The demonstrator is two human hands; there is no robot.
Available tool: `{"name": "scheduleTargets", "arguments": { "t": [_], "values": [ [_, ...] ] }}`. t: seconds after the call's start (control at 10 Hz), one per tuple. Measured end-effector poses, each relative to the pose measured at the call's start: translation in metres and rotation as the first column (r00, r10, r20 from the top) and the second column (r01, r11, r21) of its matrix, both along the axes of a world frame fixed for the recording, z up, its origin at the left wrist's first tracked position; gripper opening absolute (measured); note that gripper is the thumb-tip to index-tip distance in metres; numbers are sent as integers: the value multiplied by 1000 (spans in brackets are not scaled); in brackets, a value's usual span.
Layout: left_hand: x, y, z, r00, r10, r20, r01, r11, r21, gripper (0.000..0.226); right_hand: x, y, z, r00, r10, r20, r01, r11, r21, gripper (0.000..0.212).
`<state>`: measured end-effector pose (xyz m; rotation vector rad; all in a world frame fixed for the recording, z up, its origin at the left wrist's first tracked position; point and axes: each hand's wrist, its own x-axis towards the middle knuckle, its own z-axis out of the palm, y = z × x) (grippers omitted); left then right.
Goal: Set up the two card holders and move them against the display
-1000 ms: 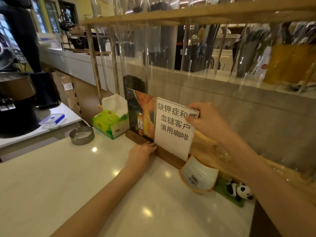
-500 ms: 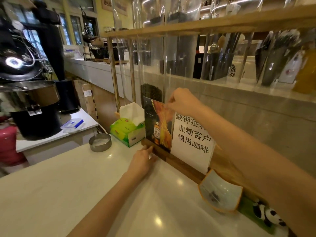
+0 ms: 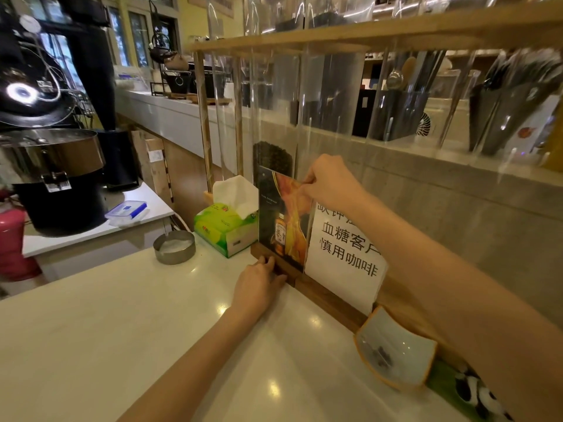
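Two card holders stand side by side on dark wooden bases at the back of the white counter [image 3: 122, 345], close to the wooden display rack [image 3: 335, 41] with its clear tubes. The left holder [image 3: 281, 226] shows a dark and orange bottle picture. The right holder [image 3: 344, 254] carries a white card with black characters. My left hand [image 3: 259, 287] presses on the left holder's wooden base. My right hand [image 3: 329, 184] pinches the top edge of the left holder's clear panel, my forearm crossing the white card.
A green tissue box [image 3: 227, 228] sits just left of the holders, with a round metal ashtray [image 3: 174, 246] further left. A tilted dish with an orange rim [image 3: 396, 351] and a panda figure [image 3: 478, 394] lie to the right. A black roasting machine [image 3: 51, 166] stands far left.
My right hand moved from the white card's top edge leftward to the top of the picture holder. My left hand stayed on the wooden base. The camera came closer.
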<state>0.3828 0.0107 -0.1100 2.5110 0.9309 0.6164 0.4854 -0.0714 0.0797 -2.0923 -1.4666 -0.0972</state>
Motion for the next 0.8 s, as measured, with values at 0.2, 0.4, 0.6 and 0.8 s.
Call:
{"name": "scheduleTargets", "arguments": {
  "t": [0.2,0.4,0.6,0.8],
  "values": [
    [-1,-2,-1,1000,-5,9,5,1000,4,44,-1,-2,0,1000,-6,15,6,1000,10,24],
    [-2,-4,3,1000,2,-24,-1,1000,25,43,0,2,-4,993,-47,108,51,998,-31,20],
    [-7,-3,25,998,-36,-54,32,997,-72,25,4,-2,1,993,11,116,6,989,-149,21],
    [-50,12,80,998,-50,35,55,989,-139,38,3,-21,-3,990,121,73,-119,992,-39,66]
  ]
}}
